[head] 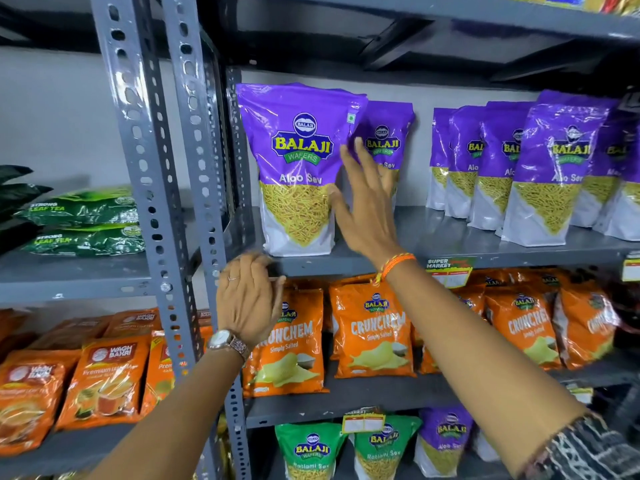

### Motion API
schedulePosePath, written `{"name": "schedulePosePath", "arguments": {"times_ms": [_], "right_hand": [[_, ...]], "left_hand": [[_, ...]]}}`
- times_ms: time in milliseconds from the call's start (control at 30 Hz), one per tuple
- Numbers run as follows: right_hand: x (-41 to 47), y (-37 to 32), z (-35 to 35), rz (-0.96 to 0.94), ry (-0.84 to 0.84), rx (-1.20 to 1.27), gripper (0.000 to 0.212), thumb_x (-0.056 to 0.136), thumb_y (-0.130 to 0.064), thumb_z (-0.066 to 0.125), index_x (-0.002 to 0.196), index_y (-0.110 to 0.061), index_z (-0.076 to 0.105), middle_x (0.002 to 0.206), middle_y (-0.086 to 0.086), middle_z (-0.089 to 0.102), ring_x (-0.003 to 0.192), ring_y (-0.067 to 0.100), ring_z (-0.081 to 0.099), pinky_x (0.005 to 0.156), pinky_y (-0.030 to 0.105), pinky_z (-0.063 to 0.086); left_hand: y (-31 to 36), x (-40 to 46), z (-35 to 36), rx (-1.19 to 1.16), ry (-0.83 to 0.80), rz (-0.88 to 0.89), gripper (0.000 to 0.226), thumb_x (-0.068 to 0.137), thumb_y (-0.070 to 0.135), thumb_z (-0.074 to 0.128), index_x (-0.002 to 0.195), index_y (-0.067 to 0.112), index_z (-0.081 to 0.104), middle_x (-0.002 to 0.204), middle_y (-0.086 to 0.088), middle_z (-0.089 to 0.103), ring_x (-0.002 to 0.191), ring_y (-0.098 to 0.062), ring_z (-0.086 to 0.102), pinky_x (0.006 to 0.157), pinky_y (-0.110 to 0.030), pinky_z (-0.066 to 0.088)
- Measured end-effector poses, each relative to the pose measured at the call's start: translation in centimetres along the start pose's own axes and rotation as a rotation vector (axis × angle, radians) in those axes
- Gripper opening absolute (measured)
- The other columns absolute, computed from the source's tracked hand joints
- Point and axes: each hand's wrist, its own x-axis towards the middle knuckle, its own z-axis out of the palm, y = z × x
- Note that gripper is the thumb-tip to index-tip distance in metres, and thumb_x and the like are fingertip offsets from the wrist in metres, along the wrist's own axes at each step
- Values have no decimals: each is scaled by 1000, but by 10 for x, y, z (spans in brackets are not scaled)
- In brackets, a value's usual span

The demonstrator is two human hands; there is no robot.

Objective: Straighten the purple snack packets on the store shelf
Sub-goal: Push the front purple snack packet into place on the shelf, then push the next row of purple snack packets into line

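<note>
Purple Aloo Sev packets stand on the grey metal shelf [433, 237]. The front left packet [298, 168] is upright near the shelf's front edge. A second packet [386, 133] stands behind it, to its right. Several more packets [550, 174] crowd the right side, overlapping and slightly tilted. My right hand [367, 209] is raised flat, fingers spread, beside the front left packet's right edge and in front of the second packet, holding nothing. My left hand [247, 299] is lower, at the shelf's front lip under the front left packet, with its fingers curled and blurred; it grips nothing that I can see.
Orange Crunchem bags [374, 334] fill the shelf below; green and purple packets [381, 448] sit lower still. A perforated grey upright post [194, 188] stands left of the packets. Green tea bags [86, 220] and orange tea packs [104, 379] occupy the neighbouring rack.
</note>
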Motion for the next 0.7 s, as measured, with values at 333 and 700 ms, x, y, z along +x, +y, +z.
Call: {"name": "schedulePosePath", "arguments": {"times_ms": [333,700], "right_hand": [[31,95,1,139,-40,-89,61,102,-29,53,158,-16,35,170,9,22,132,37,38,112,44,38],[58,163,48,243,-232,-182,71,96,-34,58,160,-21,29,171,-1,12,138,33,33,102,53,43]], "left_hand": [[109,35,25,-97,27,117,55,94,39,58,136,3,55,138,-17,55,129,-36,47,114,-42,30],[138,34,81,58,-36,149,57,97,47,50,135,5,59,135,-11,60,121,-31,55,111,-42,35]]}}
